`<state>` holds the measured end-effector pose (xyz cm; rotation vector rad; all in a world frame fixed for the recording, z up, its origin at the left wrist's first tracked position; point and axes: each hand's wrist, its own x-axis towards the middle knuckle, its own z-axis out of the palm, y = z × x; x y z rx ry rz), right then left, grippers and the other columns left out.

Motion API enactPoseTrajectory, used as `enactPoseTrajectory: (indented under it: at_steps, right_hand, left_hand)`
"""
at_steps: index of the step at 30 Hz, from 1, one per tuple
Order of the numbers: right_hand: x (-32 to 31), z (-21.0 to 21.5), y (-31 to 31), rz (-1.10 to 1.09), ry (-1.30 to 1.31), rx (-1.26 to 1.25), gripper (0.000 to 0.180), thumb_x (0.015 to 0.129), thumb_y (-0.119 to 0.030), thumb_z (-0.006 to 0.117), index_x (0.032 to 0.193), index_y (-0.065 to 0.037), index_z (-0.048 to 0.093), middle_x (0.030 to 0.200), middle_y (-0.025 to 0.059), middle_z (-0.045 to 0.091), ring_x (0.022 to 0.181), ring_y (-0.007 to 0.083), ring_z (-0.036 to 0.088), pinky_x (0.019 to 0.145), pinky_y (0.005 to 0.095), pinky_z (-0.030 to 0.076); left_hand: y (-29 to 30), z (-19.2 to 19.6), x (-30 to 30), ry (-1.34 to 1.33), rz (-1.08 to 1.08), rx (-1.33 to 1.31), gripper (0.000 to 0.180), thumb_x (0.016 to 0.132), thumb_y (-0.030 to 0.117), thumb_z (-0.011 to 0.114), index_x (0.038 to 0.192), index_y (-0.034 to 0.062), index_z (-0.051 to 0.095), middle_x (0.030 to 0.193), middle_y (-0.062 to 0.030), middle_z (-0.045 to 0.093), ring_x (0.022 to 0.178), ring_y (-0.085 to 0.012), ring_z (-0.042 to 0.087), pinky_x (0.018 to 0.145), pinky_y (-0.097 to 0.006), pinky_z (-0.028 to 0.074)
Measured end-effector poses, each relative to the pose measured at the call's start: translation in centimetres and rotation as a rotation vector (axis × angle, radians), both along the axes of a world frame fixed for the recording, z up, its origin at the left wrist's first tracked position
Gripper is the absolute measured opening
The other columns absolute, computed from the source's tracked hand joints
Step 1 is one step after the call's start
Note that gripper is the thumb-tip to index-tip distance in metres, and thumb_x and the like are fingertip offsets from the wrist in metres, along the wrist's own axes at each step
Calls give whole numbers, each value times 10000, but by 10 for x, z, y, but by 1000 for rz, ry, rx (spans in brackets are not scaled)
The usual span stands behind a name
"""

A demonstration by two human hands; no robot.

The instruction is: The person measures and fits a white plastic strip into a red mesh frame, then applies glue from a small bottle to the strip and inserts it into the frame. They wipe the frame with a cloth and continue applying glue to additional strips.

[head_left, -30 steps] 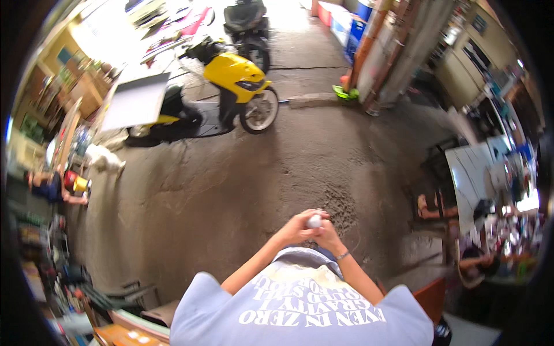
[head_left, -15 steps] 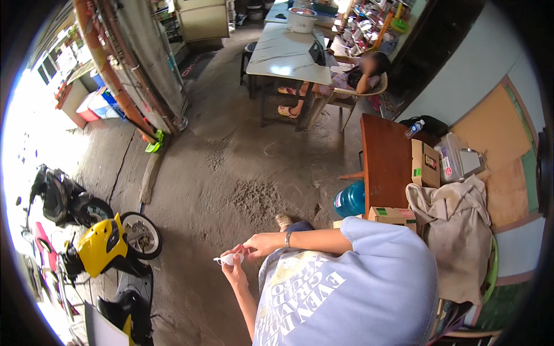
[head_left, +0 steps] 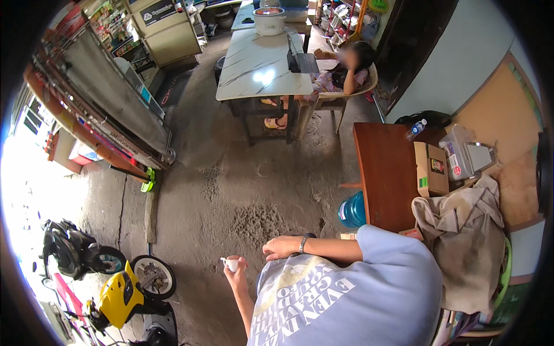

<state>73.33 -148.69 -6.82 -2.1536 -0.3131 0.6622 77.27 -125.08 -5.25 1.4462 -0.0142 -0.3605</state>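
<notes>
Meanwhile left hand (head_left: 236, 277) holding white object (head_left: 232, 265); right hand (head_left: 281, 247), grip unclear; teal jug (head_left: 354, 210) beside brown table (head_left: 385, 179).

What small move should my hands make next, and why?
Perhaps bring your bare right hand over to steady the small white object: only your left hand holds it, above the rough grey-brown floor, while the right is apart from it and appears free.

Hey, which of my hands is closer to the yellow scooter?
Left. Your left hand, holding a white object, is to the right of the yellow scooter; your right hand is farther right, away from it.
</notes>
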Motion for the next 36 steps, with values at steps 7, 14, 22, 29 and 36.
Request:
enactPoseTrajectory:
  at_steps: [7,14,22,29,36]
  right_hand:
    - [25,-25,-147,-414,-35,-73,395,924,-387,635,1119,-44,643,1061,166,686,982,338,664,831,429,517]
    - [38,-32,-277,-854,-42,19,370,935,-359,635,1110,-33,644,1014,157,700,942,328,672,809,417,521]
    - [60,-52,-431,-1215,114,-12,385,939,-361,625,1116,-20,632,997,174,696,934,332,669,800,413,519]
    - [58,-22,-553,-1489,191,-144,367,927,-318,638,1121,-7,640,1029,186,692,954,348,664,829,430,516]
    - [57,-53,-651,-1679,247,17,385,929,-322,649,1148,-5,645,1084,208,695,1006,336,674,859,410,524]
  left_hand:
    - [-147,-15,67,82,-247,83,158,909,180,716,922,40,644,746,-5,641,646,-72,582,559,-230,455]
    - [-290,-25,147,122,-714,242,193,898,223,732,945,54,650,760,21,632,676,-59,587,594,-225,482]
    - [-508,-57,267,28,-1154,456,301,889,321,746,895,50,615,725,32,553,707,-85,501,658,-279,442]
    - [-723,-7,336,-23,-1441,250,283,914,297,726,852,54,596,739,35,539,723,-75,488,660,-270,428]
    - [-863,20,319,50,-1670,223,284,915,293,717,818,59,588,735,41,540,712,-69,479,640,-261,403]
